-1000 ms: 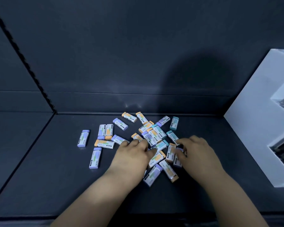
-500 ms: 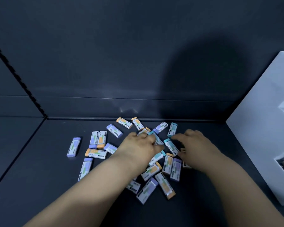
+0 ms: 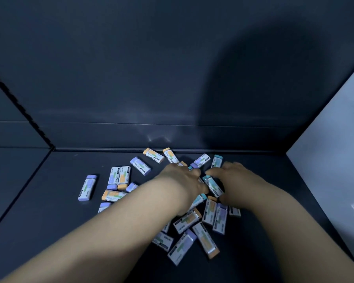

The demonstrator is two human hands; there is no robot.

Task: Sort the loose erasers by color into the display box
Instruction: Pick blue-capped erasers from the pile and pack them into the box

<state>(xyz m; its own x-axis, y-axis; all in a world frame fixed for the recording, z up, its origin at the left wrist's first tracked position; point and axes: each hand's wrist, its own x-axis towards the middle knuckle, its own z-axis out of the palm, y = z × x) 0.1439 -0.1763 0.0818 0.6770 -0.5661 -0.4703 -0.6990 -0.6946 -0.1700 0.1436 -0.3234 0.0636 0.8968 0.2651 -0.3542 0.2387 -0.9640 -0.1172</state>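
On dark table (image 3: 49, 231), both hands (palms down) (image 3: 184, 178) over erasers (image 3: 211, 219)

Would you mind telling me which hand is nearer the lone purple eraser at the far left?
Left. The left hand lies to the right of that purple eraser; the right hand is farther right.

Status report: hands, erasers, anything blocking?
Left hand and right hand down on the eraser pile, grip unclear. Erasers loose on table. White box right. Nothing blocking.

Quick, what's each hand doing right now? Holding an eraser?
Left hand: palm down on the eraser pile, fingers curled; a grip cannot be told.
Right hand: palm down on the pile too; cannot be told.
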